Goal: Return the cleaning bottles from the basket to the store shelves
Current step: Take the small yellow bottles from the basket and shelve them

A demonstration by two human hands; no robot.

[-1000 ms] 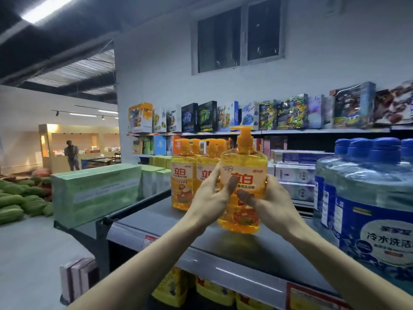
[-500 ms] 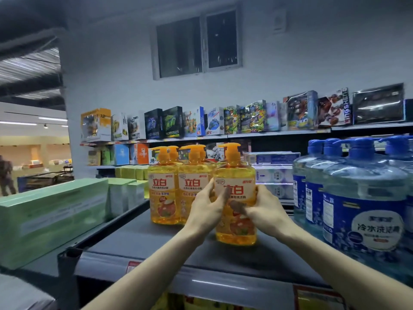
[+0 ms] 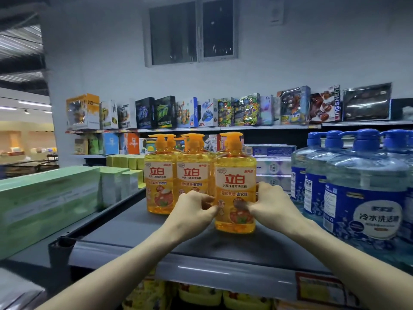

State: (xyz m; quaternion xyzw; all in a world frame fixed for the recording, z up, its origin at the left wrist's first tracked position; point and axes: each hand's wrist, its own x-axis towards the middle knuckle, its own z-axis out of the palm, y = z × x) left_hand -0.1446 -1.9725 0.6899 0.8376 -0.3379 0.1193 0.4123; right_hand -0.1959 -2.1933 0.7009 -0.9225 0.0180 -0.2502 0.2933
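Gripping translucent orange pump bottle point(image 3: 235, 175) | left hand point(image 3: 192, 211) + right hand point(image 3: 272, 206) | grey shelf point(image 3: 134, 231)

Stretched forward side by side, the left hand point(image 3: 194, 211) and right hand point(image 3: 273, 205) face each other, fingers curled round the bottle point(image 3: 235, 175) between them.

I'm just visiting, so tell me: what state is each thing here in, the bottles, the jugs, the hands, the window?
front yellow bottle: upright, base on the shelf, pump on, held from both sides.
left hand: fingers curled on the bottle's left side.
right hand: thumb on the label, fingers round the right side.
other yellow bottles: upright in a row, pumps on.
blue jugs: upright, caps on.
window: shut, dark.
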